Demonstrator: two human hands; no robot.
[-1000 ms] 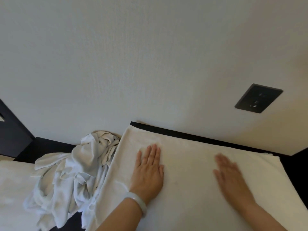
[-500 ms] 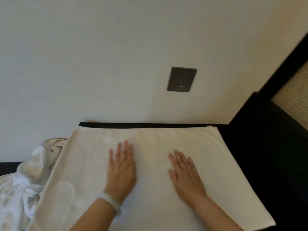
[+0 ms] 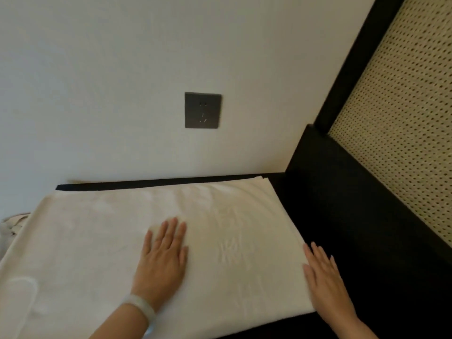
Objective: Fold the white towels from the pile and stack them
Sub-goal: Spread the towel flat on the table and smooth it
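A large white towel lies spread flat on a dark surface in front of a white wall. My left hand presses flat on the towel's middle, fingers straight; a pale bangle circles that wrist. My right hand lies flat with straight fingers at the towel's right edge, partly over the dark surface. A corner of the crumpled white towel pile shows at the far left edge, mostly out of view.
A dark wall socket sits on the white wall above the towel. A black frame with a woven cane panel rises at the right. The dark surface continues right of the towel.
My right hand slid right from the towel's middle to its right edge. The view swung right, so the crumpled pile has nearly left the frame. My left hand stays pressed on the towel.
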